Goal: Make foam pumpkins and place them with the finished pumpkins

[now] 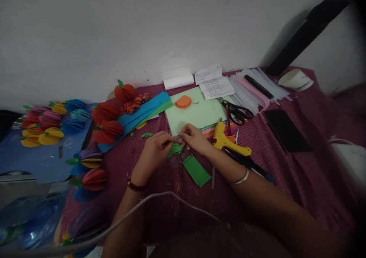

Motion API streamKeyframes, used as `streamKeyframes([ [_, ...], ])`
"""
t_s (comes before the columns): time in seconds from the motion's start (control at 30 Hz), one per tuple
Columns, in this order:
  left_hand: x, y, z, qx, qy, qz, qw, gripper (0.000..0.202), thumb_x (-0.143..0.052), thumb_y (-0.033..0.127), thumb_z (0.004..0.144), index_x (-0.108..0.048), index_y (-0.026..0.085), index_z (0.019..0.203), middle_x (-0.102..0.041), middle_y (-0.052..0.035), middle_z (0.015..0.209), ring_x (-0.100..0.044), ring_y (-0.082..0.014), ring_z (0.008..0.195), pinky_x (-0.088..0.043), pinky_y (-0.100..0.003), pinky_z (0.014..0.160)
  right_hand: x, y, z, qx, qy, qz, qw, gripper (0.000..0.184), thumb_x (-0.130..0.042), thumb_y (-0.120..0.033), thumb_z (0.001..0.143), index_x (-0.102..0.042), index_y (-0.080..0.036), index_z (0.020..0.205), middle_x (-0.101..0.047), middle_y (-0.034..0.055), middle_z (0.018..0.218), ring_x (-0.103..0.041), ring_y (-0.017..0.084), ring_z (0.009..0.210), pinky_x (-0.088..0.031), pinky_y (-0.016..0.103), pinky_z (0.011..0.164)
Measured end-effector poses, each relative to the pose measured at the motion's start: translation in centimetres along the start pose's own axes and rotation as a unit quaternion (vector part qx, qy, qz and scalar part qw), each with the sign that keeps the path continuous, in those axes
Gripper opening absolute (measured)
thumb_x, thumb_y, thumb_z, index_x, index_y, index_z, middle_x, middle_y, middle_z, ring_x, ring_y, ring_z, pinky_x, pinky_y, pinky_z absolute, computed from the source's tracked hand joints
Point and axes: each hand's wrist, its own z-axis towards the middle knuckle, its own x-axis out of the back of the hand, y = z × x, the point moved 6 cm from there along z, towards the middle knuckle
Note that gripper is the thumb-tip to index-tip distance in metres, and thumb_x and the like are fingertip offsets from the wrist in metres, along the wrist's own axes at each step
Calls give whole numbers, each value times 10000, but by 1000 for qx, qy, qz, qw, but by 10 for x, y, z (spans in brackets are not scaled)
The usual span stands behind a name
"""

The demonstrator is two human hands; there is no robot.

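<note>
My left hand (pixel 154 151), with a beaded bracelet at the wrist, has thumb and forefinger pinched together. Facing it, my right hand (pixel 195 139) pinches as well, and the fingertips of both nearly meet. Whatever lies between them is too small and blurred to name. Just under the fingers are green paper scraps (pixel 175 149) and something clear and rounded (pixel 175 160) that I cannot make out well. A folded green paper rectangle (pixel 196 170) lies below my right hand. Beside my right forearm rests a yellow glue gun (pixel 228 140).
Black-handled scissors (pixel 238 112) and an orange paper piece (pixel 183 101) lie on pale green sheets (pixel 183 117). Glue sticks (pixel 246 94), a dark phone-like slab (pixel 286 131) and paper pumpkins (pixel 108 131) surround the work. A white cable (pixel 168 193) crosses over my left forearm.
</note>
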Motion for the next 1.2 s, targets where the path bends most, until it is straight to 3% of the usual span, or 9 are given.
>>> streamKeyframes([
  [0.17,18,-29,-7,155,25,48,987,123,-554,244,736,-602,177,645,-600,10,593,-526,-129,562,-354,-241,546,0,-1,0,16,-2,-15,1000,122,-509,-169,842,-412,-213,782,-599,-48,581,-545,96,442,-415,168,336],
  [0.23,20,-34,-9,183,12,62,981,144,-547,259,721,-590,179,609,-580,17,553,-510,-128,534,-326,-244,526,0,-1,0,22,-3,-17,1000,121,-509,-175,844,-413,-211,780,-593,-49,575,-544,97,446,-416,169,336],
  [0.6,-3,-40,-5,198,-26,41,979,197,-560,303,715,-584,186,559,-593,6,547,-512,-135,529,-310,-250,516,0,-1,0,21,-3,-13,1000,108,-500,-170,841,-418,-208,784,-593,-48,592,-543,89,447,-411,161,331],
  [0.73,3,-38,-6,208,-43,7,977,278,-616,376,699,-531,185,516,-514,27,480,-447,-113,476,-271,-239,476,0,1,1,18,-7,-10,1000,104,-505,-173,837,-415,-209,797,-597,-50,593,-568,96,460,-411,158,336],
  [0.8,20,-41,-9,222,-11,-32,974,318,-622,412,701,-512,184,508,-469,37,465,-412,-103,465,-268,-234,463,0,2,1,22,-8,-7,1000,108,-509,-184,836,-413,-211,794,-611,-44,612,-581,100,474,-413,160,344],
  [0.93,72,-66,-23,266,174,-32,948,261,-562,388,764,-548,182,605,-473,39,515,-410,-105,493,-307,-228,476,-1,2,0,28,-12,-8,1000,106,-515,-214,832,-420,-211,783,-634,-26,638,-593,111,491,-410,166,346],
  [1.0,84,-83,-29,273,218,9,937,204,-545,341,771,-579,174,660,-548,15,588,-476,-122,555,-360,-232,529,-1,0,-1,24,-11,-8,1000,104,-514,-217,831,-422,-209,784,-624,-30,620,-588,107,485,-410,162,347],
  [1.07,81,-99,-29,271,208,53,938,163,-533,299,770,-623,164,748,-622,-14,688,-549,-148,642,-409,-243,601,-1,-2,-2,20,-6,-9,1000,108,-517,-212,828,-418,-207,783,-607,-40,592,-576,101,468,-410,156,346],
  [1.2,49,-113,-19,215,72,130,965,256,-523,212,747,-666,167,954,-692,-70,957,-613,-208,878,-461,-301,794,-1,-3,-3,16,-2,-20,1000,103,-515,-209,821,-420,-209,781,-596,-48,560,-569,103,455,-416,163,346],
])
